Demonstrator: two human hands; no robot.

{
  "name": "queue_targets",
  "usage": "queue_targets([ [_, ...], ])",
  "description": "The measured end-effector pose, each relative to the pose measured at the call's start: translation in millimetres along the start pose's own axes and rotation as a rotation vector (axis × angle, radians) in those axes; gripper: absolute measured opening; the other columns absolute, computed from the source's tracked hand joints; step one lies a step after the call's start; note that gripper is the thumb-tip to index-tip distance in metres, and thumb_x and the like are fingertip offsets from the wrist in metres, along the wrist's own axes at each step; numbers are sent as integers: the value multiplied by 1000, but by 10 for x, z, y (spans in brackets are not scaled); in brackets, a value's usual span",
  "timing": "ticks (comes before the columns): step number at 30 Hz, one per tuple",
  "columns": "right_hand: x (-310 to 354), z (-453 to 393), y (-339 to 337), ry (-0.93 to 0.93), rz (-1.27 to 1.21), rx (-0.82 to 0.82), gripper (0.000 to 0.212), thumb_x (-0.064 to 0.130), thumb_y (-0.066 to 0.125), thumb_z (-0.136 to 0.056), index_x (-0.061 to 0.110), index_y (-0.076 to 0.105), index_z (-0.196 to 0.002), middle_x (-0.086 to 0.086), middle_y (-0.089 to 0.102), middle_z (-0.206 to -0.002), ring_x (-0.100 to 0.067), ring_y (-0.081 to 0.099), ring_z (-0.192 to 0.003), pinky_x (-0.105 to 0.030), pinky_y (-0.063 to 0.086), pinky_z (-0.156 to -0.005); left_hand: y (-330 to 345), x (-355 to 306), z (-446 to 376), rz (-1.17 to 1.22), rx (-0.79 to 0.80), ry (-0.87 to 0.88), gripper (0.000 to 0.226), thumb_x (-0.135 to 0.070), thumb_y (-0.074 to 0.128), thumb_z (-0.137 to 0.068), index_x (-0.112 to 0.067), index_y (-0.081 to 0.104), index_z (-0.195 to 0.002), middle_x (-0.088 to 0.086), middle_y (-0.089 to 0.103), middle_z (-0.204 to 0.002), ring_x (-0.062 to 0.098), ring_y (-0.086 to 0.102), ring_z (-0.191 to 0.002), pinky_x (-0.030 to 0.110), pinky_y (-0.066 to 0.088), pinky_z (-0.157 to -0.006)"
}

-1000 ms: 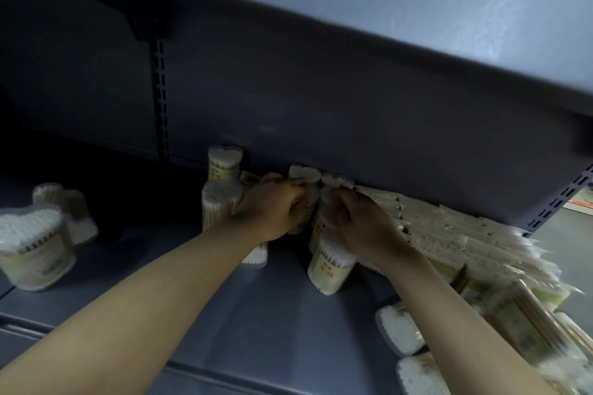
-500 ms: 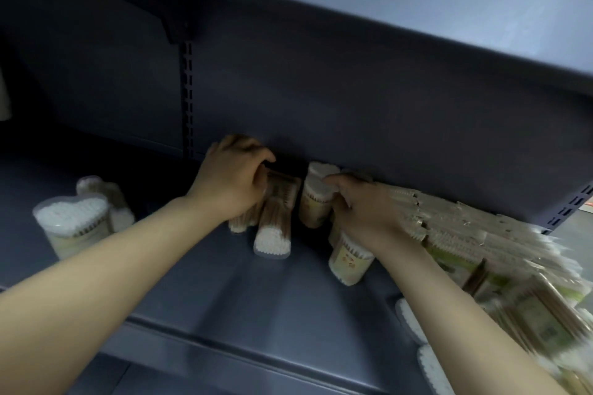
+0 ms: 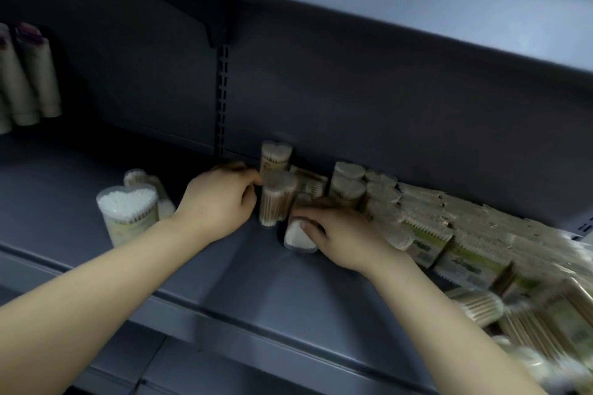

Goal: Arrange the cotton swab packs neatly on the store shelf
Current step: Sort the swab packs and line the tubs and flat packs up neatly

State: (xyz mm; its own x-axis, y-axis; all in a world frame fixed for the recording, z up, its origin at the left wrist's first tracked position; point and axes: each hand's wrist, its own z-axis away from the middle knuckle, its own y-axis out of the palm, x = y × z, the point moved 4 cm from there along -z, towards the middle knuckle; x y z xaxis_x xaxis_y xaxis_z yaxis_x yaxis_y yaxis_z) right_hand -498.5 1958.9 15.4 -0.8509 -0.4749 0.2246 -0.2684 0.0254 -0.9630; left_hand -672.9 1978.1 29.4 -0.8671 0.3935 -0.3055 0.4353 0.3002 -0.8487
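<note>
1. Your left hand [image 3: 221,202] is curled against the left side of an upright heart-shaped swab tub [image 3: 277,199], fingertips touching it; whether the grip fully closes round it, you cannot tell.
2. Your right hand [image 3: 345,234] grasps a tub lying on its side [image 3: 298,236], white swab tips facing you, thumb across its end.
3. Both tubs sit mid-shelf [image 3: 256,292], just in front of another upright tub [image 3: 275,155] at the back panel.
4. To the right, more tubs [image 3: 348,183] stand in a row, beside flat packs [image 3: 465,234] stacked untidily.
5. Well to the left, a wide heart-shaped tub [image 3: 128,213] stands alone.
</note>
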Motion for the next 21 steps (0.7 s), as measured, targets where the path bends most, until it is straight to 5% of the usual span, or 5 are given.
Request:
queue_targets([
  [3,15,4,47,30,-47,10,27,27,46,-95,19,54,-120,-1,51,-123,-17,47,-110,-22,35,-80,17,21,35,5,-1,-10,31,-22,43,-89,-18,64,-111,1,61,-109,25,56,-99,27,40,-68],
  [8,2,38,132,161,-104,12,28,35,57,-88,20,47,-109,-2,44,-109,-21,49,-95,-27,38,-73,15,40,90,31,4,-6,49,-31,32,-75,-19,66,-108,0,61,-107,24,56,-100,29,44,-70],
  [14,39,109,204,302,-82,16,49,28,58,-84,19,33,-125,-8,39,-124,-28,44,-111,-29,37,-77,19,72,170,40,10,-25,27,-16,50,-89,-20,64,-111,-1,60,-111,22,54,-104,28,45,-73],
  [21,3,144,-101,346,-144,-220,38,20,62,-78,12,42,-109,-8,49,-109,-26,48,-103,-25,29,-69,11,90,240,53,37,-44,28,-16,50,-89,-20,64,-112,-2,59,-110,20,53,-104,30,47,-74],
])
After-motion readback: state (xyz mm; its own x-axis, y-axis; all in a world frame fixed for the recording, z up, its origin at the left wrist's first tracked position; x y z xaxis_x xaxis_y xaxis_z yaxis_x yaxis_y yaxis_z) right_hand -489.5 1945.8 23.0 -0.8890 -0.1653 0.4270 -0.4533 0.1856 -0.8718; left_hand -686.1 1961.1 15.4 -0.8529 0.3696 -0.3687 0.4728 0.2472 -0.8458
